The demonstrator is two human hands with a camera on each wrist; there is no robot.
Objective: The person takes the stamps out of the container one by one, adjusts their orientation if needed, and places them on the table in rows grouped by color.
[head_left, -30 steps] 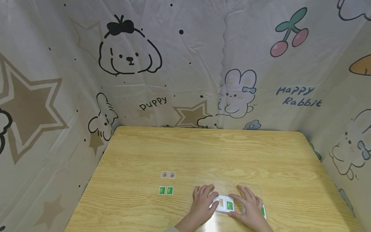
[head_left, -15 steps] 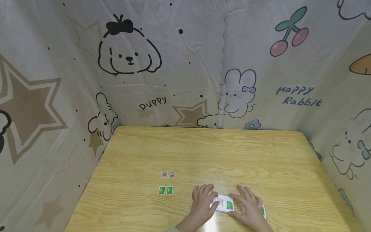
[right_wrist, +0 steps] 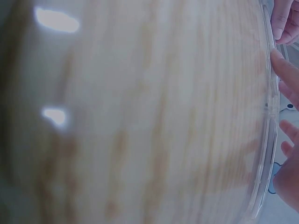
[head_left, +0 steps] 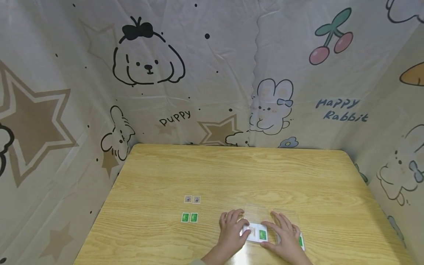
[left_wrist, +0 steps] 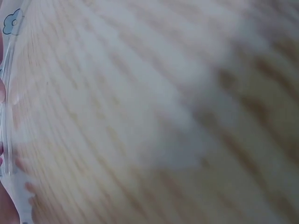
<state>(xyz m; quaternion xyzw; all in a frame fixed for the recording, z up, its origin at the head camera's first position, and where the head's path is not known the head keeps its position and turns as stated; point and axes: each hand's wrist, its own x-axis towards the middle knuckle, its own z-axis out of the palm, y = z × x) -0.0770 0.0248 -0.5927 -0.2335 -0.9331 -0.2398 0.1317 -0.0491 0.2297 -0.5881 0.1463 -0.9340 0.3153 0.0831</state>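
On the table's near right part lies a flat clear case (head_left: 255,240), its transparent lid (head_left: 255,212) folded back. Its white inside bears a green square (head_left: 262,234) and a paler outlined square partly under the left thumb. My left hand (head_left: 229,232) grips the case's left edge between thumb and index finger, the other fingers bent beside it. With thumb and index finger spread to two corners, my right hand (head_left: 285,237) holds its right edge. Beneath that hand lies a second similar case (head_left: 301,241), mostly hidden. Both wrist views show mainly blurred tabletop, with fingers at one edge.
Two small grey picture squares (head_left: 192,199) lie left of the hands on the wooden table (head_left: 159,173). Two green squares (head_left: 189,217) sit just in front of them. A printed cloth (head_left: 212,73) hangs behind and beside the table.
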